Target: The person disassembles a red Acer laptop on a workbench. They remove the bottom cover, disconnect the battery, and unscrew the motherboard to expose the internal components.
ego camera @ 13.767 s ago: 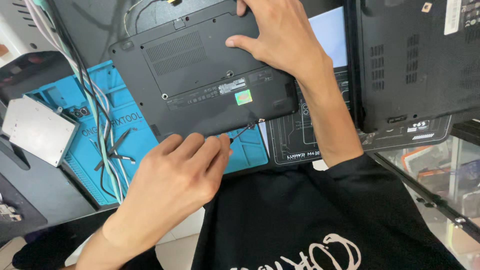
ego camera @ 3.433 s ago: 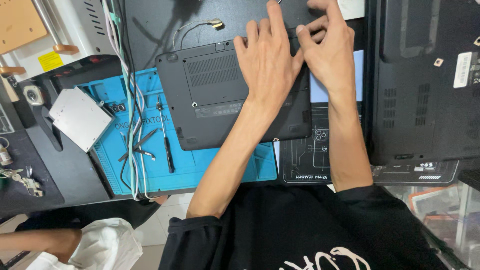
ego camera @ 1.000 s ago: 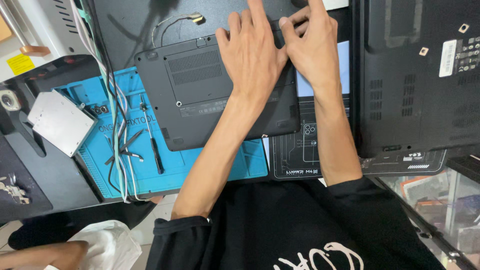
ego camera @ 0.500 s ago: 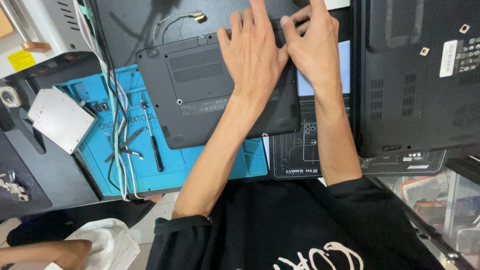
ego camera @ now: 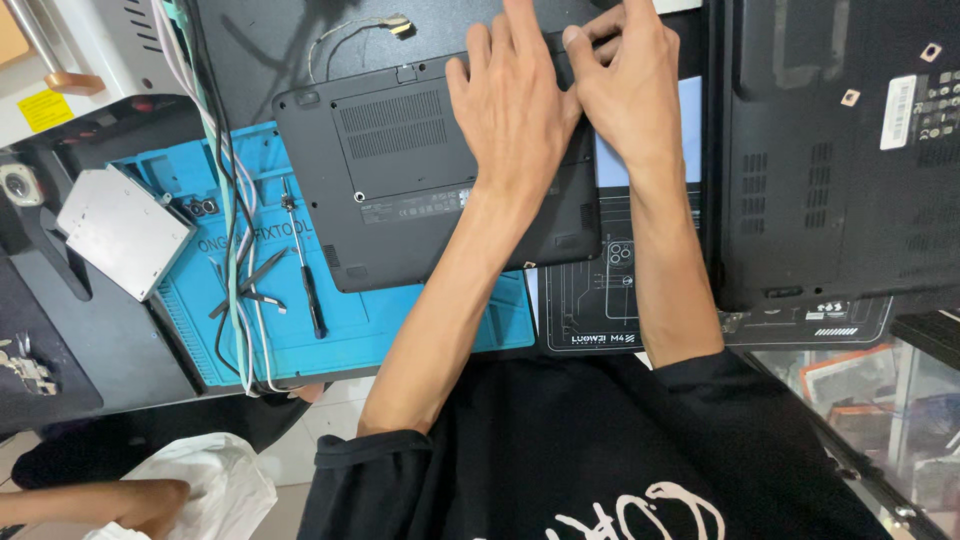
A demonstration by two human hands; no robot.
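A black laptop (ego camera: 400, 190) lies upside down on a blue repair mat (ego camera: 200, 290). My left hand (ego camera: 515, 110) rests flat on its underside, fingers spread toward the far edge. My right hand (ego camera: 625, 85) presses on the laptop's far right corner, fingers bent, touching the left hand's fingertips. Neither hand holds a tool. A black-handled screwdriver (ego camera: 305, 275) lies on the mat left of the laptop, with dark tweezers (ego camera: 245, 290) beside it.
A second black laptop (ego camera: 830, 170) lies upside down at the right. A silver drive (ego camera: 120, 230) sits at the left. Cables (ego camera: 232, 200) hang across the mat. A black mat (ego camera: 600, 310) lies under my right forearm. Another person's arm (ego camera: 100, 500) and a white bag show bottom left.
Both hands have stayed pressed on the laptop's far edge over the last second. Long before, my left hand worked a screwdriver at the near edge; that tool now lies on the mat.
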